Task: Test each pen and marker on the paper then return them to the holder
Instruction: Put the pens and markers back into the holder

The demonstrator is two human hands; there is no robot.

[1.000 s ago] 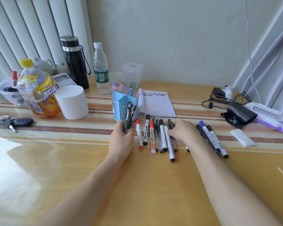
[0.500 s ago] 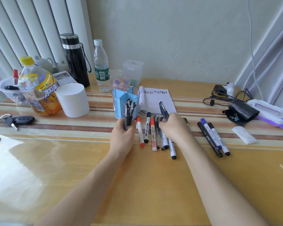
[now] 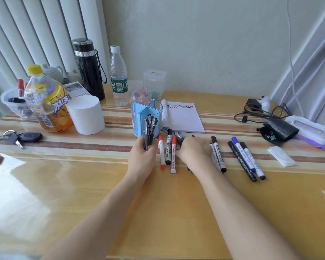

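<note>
The left hand (image 3: 143, 156) is wrapped round a bundle of black pens (image 3: 150, 128), held upright just in front of the holder (image 3: 139, 117). Their lower ends vanish inside the fist, and they overlap too much for a sure count. I make out at least three clips.

The right hand (image 3: 193, 151) lies knuckles-up on the table (image 3: 176, 212) just beside it, fingers curled down. A dark pen (image 3: 179, 138) with a shiny clip pokes out past the fingertips. I cannot tell whether it is pinched or merely lying under them. Bits of black show at the far edge of the hand and below the wrist, and the rest is covered.

The holder is a round tub of blue plastic, split by partitions, with part of its wall see-through. Right of it a lined notepad (image 3: 184, 117) lies open, its top sheets curled back at the left edge. Small red and black marks run along the top line, too small to read.

Between the hands lie three markers (image 3: 168, 151) side by side, two red-capped and one black-capped. Right of the right hand lie two more (image 3: 218, 152), overlapping. Further right are three (image 3: 244, 156): an all-black one, a blue-capped one and a black-capped white one.

The tabletop is glossy yellow wood with a striped runner (image 3: 64, 145) under a clear cover.

To the left stand:
- a white cylinder (image 3: 85, 114)
- an orange drink bottle (image 3: 47, 102)
- a black flask (image 3: 89, 68)
- a water bottle (image 3: 118, 76)

A bunch of keys (image 3: 24, 136) lies there too. At the right are a black pouch (image 3: 280, 130), a tangle of cable (image 3: 255, 113) and a folded tissue (image 3: 280, 156).
</note>
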